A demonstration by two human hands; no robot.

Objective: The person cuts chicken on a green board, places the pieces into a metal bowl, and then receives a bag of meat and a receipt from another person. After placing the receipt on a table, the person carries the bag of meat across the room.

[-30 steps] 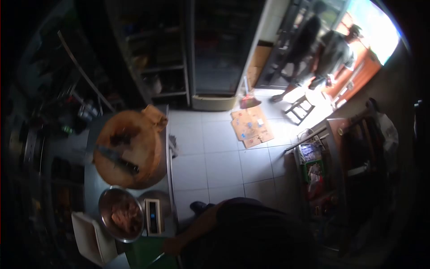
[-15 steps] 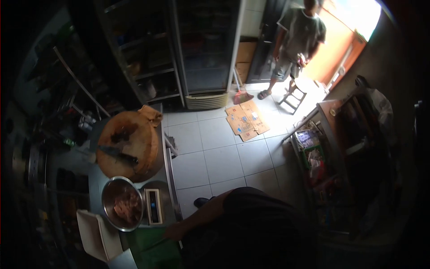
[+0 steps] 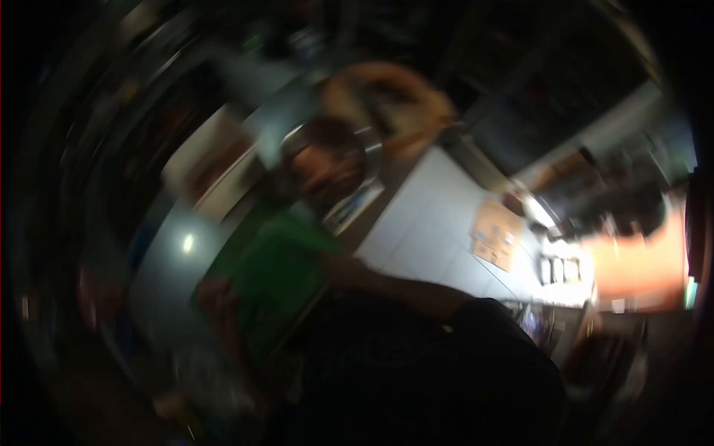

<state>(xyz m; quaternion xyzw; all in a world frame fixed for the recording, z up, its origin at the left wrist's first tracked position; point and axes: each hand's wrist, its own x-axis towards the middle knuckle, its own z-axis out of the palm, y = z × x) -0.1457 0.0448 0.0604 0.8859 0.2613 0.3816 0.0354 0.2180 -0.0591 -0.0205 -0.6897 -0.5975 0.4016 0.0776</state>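
Observation:
Motion blur smears the whole view. A green cutting board [image 3: 279, 260] lies in front of my body, between my two hands. My left hand [image 3: 217, 297] is at the board's left edge; its fingers are too smeared to read. At the board's right side is my right hand [image 3: 338, 271], its fingers also blurred, and whether it holds anything cannot be made out. Just beyond the board stands a metal bowl [image 3: 372, 145] with pinkish raw meat [image 3: 320, 165] in it. A scale [image 3: 353, 208] sits beside the bowl, partly hidden.
A round wooden chopping block [image 3: 424, 97] with a dark blurred shape on it stands behind the bowl. A pale rectangular tub [image 3: 197, 152] is on the left of the metal counter [image 3: 175, 256]. Flattened cardboard [image 3: 497, 232] and a stool [image 3: 559, 269] are on the tiled floor.
The view has swung left and down, so the counter things appear farther right and higher. My left hand has come into view, and more of the green board shows. The other person is now a blur.

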